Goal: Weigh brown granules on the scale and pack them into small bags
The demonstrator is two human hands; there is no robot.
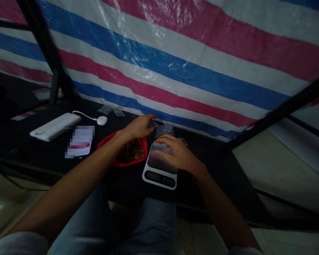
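My left hand reaches over the far side of a red bag that holds many small brown, bead-like pieces. Its curved fingers are at a crinkled clear plastic bag; whether they grip it, I cannot tell. My right hand hovers over a white digital scale, thumb and index finger apart. Something clear, perhaps plastic, shows beneath those fingers on the scale's shiny plate. Part of the plate is hidden by that hand. More clear plastic bags lie just behind the scale.
On the black table, a white oblong case, a partly blurred card or packet and a round white corded item lie left. Small clear bags lie behind. A striped plastic sheet and dark frame poles stand beyond.
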